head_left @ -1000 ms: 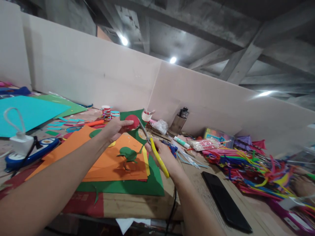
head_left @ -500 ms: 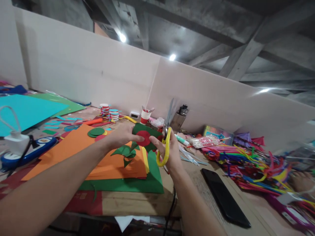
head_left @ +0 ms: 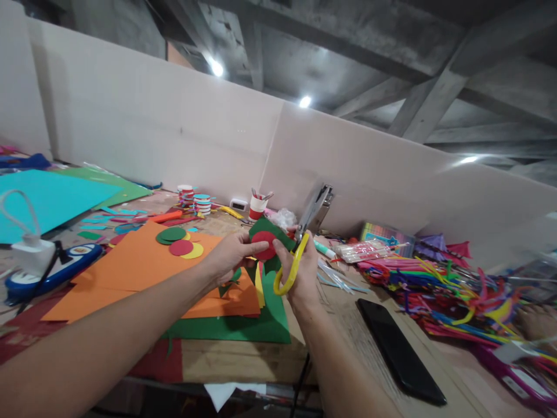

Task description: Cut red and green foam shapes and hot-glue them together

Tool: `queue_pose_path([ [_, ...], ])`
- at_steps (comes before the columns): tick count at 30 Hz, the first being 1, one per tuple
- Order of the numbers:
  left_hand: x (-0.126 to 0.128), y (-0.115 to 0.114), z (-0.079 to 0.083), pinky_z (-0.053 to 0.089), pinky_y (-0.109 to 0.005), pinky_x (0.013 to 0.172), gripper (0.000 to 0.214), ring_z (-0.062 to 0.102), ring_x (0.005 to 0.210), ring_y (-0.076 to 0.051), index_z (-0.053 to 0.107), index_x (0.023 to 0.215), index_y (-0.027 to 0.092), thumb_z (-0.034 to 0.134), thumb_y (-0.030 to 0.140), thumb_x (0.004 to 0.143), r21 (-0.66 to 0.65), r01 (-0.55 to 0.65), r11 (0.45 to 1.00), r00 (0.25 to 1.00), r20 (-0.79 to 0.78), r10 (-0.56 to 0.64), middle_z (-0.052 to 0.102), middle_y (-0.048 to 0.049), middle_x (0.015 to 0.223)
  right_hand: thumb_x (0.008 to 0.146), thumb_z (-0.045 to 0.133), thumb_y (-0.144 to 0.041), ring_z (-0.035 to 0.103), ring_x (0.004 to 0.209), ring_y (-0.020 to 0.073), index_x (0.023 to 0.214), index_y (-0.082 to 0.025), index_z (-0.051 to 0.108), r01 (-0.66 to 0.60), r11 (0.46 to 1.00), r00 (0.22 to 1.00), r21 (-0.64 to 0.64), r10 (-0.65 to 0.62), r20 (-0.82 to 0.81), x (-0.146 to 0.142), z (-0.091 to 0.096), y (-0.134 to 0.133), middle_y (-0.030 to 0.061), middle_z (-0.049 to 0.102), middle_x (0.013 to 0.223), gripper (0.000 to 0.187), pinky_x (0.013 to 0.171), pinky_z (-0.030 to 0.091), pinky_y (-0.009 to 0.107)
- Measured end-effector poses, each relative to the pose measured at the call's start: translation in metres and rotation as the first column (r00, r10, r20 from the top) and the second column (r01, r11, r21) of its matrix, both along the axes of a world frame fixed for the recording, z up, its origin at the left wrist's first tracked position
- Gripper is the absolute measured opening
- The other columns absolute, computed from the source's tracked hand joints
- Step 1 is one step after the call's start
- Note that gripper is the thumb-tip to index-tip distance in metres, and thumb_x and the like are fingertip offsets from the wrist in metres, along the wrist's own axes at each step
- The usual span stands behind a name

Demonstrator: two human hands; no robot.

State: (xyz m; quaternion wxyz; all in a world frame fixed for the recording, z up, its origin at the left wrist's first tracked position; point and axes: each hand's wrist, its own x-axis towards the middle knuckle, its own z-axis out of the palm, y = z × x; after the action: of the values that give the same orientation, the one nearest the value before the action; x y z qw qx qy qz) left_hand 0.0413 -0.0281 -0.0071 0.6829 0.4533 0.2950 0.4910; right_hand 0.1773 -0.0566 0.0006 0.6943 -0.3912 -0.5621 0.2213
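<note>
My left hand (head_left: 232,255) pinches a green paper piece with a red disc on it (head_left: 264,244), held up above the table. My right hand (head_left: 300,270) also touches that piece with thumb and fingertip while the yellow-handled scissors (head_left: 300,247) hang from its fingers, blades pointing up and to the right. Below the hands lie orange sheets (head_left: 130,267) stacked on a green sheet (head_left: 243,328). Three cut discs, green, red and yellow (head_left: 180,244), rest on the orange paper.
A black phone (head_left: 398,351) lies at the right near the table edge. A heap of coloured pipe cleaners (head_left: 448,296) fills the right side. A cyan sheet (head_left: 47,197), a blue tool (head_left: 47,270), tape rolls (head_left: 195,200), a cup (head_left: 257,204) and a partition wall stand behind.
The scissors swung from cutting position to upright, hanging from my right hand. Both hands came together on the green and red piece, which moved right. A loose green scrap dropped lower.
</note>
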Motion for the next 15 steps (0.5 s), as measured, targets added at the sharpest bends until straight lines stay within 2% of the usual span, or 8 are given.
queue_pose_path([
  [2,0.001,0.000,0.000,0.041,-0.019,0.050,0.032,0.062,0.061,-0.012,0.074,0.079,0.013,0.084,0.034,0.059,0.021,-0.034,0.999,0.999,-0.002,0.034,0.072,-0.0076,0.077,0.071,0.073,-0.030,0.057,0.082,0.0129,0.097,-0.021,0.052,0.008,1.000,1.000,-0.011,-0.008,0.027,-0.003,0.001,-0.001,0.0004,0.059,0.096,0.035,0.075,0.048,0.026],
  [5,-0.005,0.006,0.004,0.037,-0.018,0.046,0.031,0.059,0.055,-0.011,0.073,0.075,0.012,0.084,0.035,0.058,0.070,-0.098,0.993,0.995,-0.022,0.100,0.071,-0.0068,0.071,0.079,0.065,-0.034,0.055,0.070,0.0116,0.103,-0.022,0.049,0.030,0.996,0.997,-0.082,-0.024,0.075,-0.004,0.007,-0.005,-0.0011,0.057,0.087,0.031,0.066,0.048,0.025],
  [8,-0.020,0.020,0.010,0.036,-0.018,0.044,0.033,0.059,0.055,-0.011,0.072,0.074,0.012,0.085,0.034,0.054,0.094,-0.282,0.955,0.959,0.025,0.281,0.071,-0.0069,0.070,0.085,0.057,-0.038,0.053,0.064,0.0125,0.109,-0.024,0.046,0.035,0.991,0.984,-0.132,-0.011,0.177,-0.001,0.011,-0.008,-0.0028,0.053,0.077,0.029,0.061,0.047,0.025],
  [12,-0.037,0.036,0.017,0.037,-0.016,0.041,0.029,0.058,0.051,-0.009,0.069,0.071,0.012,0.085,0.026,0.052,0.012,-0.491,0.871,0.861,0.161,0.483,0.070,-0.0052,0.068,0.089,0.053,-0.045,0.050,0.061,0.0126,0.100,-0.023,0.052,-0.077,0.965,0.901,-0.250,0.175,0.397,0.005,0.012,-0.012,-0.0035,0.050,0.070,0.024,0.057,0.043,0.024],
  [15,-0.041,0.038,0.021,0.046,-0.020,0.048,0.024,0.060,0.051,-0.011,0.067,0.070,0.013,0.083,0.022,0.054,-0.055,-0.565,0.823,0.793,0.241,0.560,0.069,-0.0036,0.065,0.088,0.054,-0.046,0.051,0.059,0.0121,0.092,-0.021,0.055,-0.130,0.922,0.805,-0.364,0.312,0.504,0.003,0.009,-0.014,-0.0023,0.053,0.069,0.026,0.054,0.041,0.023],
])
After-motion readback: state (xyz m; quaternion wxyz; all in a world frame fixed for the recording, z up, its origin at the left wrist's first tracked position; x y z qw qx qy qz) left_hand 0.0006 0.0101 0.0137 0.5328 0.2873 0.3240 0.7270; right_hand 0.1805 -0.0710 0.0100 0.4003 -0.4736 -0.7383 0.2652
